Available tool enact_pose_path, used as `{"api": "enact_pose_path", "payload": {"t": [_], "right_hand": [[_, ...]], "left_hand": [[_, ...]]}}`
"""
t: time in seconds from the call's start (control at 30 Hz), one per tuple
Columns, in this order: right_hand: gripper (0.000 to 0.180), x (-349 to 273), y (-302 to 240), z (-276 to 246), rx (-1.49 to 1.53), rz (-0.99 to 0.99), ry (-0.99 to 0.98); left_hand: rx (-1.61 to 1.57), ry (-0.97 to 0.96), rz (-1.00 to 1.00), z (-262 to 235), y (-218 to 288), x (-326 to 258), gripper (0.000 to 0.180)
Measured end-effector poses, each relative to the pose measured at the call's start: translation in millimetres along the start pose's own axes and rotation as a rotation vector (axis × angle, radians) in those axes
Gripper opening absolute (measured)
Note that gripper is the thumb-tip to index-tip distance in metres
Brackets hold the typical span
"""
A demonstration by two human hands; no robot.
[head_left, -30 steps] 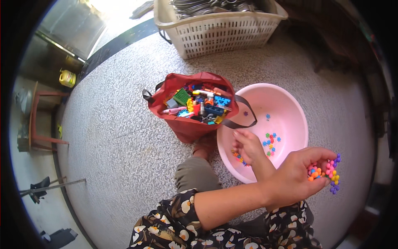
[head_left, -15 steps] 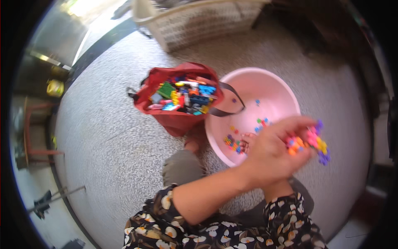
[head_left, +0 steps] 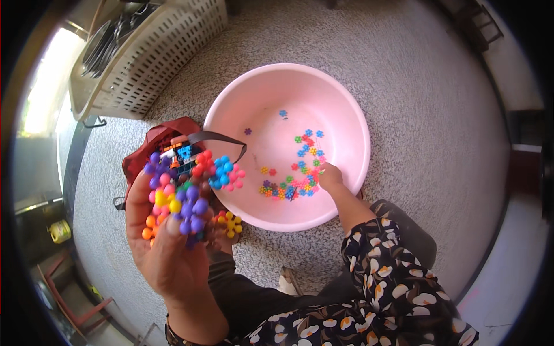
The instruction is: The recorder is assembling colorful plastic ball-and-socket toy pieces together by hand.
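Note:
My left hand [head_left: 164, 254] is closed around a cluster of linked flower-shaped toy connectors [head_left: 187, 205] in purple, yellow, pink, red, blue and orange, raised close to me at the left. Below it lies the pink plastic tub [head_left: 271, 216], with several small loose connectors [head_left: 288, 187] spread over its bottom, mostly at the near and right side. My right hand [head_left: 330, 176] reaches into the tub at its right side, its fingers together beside the loose pieces. Whatever those fingertips pinch is too small to make out.
A red bag [head_left: 138, 153] of building blocks stands left of the tub, partly behind my left hand; its dark strap [head_left: 222, 138] hangs over the tub's rim. A white slotted basket [head_left: 167, 52] is at the far left. A reddish chair frame [head_left: 86, 314] stands at the lower left.
My view has turned, so the tub now sits near the middle. My left hand has gone from right of the tub to its left, still holding the connectors. My right hand has shifted rightward inside the tub.

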State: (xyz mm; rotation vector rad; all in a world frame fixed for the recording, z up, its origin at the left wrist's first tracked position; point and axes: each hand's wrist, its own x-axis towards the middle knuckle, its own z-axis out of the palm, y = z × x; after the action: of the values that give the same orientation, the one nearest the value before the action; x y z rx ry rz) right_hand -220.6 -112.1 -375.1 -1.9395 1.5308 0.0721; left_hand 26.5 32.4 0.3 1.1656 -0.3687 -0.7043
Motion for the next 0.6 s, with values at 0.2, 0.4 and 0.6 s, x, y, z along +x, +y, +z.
{"api": "enact_pose_path", "payload": {"t": [0.2, 0.4, 0.6], "right_hand": [[0.04, 6, 2, 18, -0.131, -0.081, 0.056], [0.04, -29, -35, 20, -0.41, -0.193, -0.354], [0.028, -32, -24, 41, -0.47, -0.25, -0.57]], "left_hand": [[-0.036, 0.043, -0.004, 8, -6, -3, 0.067], [0.01, 0.084, -0.013, 8, -9, 2, 0.065], [-0.029, 0.046, -0.069, 17, -11, 6, 0.067]]}}
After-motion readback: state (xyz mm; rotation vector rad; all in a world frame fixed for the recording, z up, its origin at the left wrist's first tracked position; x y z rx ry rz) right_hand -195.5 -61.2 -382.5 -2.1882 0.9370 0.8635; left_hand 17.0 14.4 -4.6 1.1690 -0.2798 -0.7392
